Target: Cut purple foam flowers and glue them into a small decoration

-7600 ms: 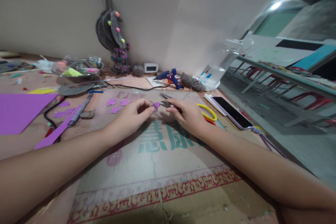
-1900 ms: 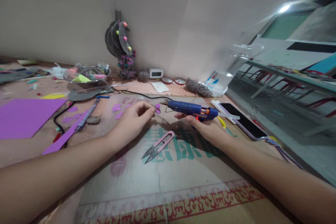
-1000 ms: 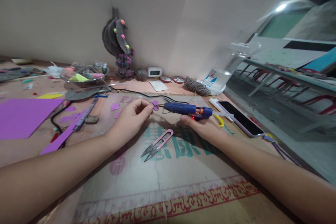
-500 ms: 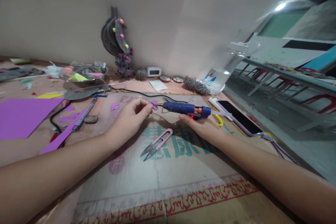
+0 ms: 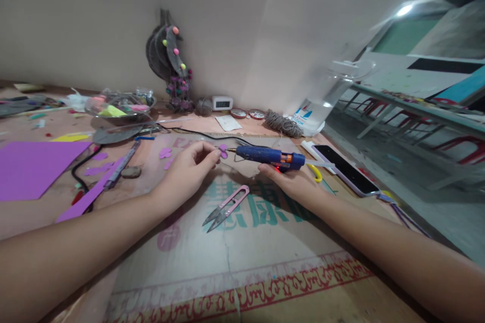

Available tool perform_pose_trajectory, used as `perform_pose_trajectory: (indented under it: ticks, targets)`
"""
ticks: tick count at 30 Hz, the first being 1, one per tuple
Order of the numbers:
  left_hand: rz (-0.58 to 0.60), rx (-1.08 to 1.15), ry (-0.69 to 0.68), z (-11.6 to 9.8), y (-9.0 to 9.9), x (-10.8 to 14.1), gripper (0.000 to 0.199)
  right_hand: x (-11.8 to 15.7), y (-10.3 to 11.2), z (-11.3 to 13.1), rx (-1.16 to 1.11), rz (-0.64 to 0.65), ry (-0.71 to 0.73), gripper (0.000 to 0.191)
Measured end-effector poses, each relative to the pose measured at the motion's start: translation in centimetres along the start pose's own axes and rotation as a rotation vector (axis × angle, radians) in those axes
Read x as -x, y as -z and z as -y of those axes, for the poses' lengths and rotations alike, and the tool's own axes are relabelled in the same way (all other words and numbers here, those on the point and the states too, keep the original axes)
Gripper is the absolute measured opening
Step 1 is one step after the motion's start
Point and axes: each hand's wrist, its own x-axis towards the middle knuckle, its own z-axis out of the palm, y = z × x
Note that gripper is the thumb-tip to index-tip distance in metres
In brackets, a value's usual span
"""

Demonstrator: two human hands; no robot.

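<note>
Between thumb and fingers, my left hand (image 5: pixel 195 164) pinches a small purple petal-shaped cutout (image 5: pixel 223 151). My right hand (image 5: pixel 290 179) is wrapped round the handle of a blue glue gun (image 5: pixel 261 155), whose metal tip points left and meets the cutout or lies just in front of it. A red light glows on the gun, and a clear glue stick (image 5: pixel 320 163) sticks out of its back. Below both hands lie pink thread snips (image 5: pixel 229 208), blades toward me. More purple cutouts (image 5: pixel 165 153) rest just beyond my left wrist.
Printed cardboard (image 5: pixel 182 272) covers the work area. At left are a purple sheet (image 5: pixel 38 169), a pen (image 5: pixel 123 164) and a bowl of craft bits (image 5: pixel 121 116). A black cord (image 5: pixel 212 135) crosses behind my hands. A phone (image 5: pixel 344 169) lies right; a yarn bundle (image 5: pixel 283 123) sits behind.
</note>
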Motion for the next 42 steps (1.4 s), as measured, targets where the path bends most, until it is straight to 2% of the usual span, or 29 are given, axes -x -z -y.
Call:
perform_pose_trajectory:
  ticks: [9,17,30,42]
  targets:
    - [0.01,0.003,0.001,0.33,-0.09,-0.04,0.021,0.12,0.15,0.28,-0.004,-0.01,-0.015,0.022]
    - [0.003,-0.012,-0.003,0.14,0.02,-0.04,0.02,-0.06,0.0,-0.02,-0.061,0.052,-0.028,0.026]
    - [-0.004,0.008,-0.011,0.04,-0.06,0.0,0.02,0.03,-0.07,0.19,-0.086,-0.006,0.002,0.031]
    - [0.025,0.014,0.001,0.27,0.01,-0.01,0.021,-0.17,-0.16,0.27,-0.151,-0.026,-0.002,0.021]
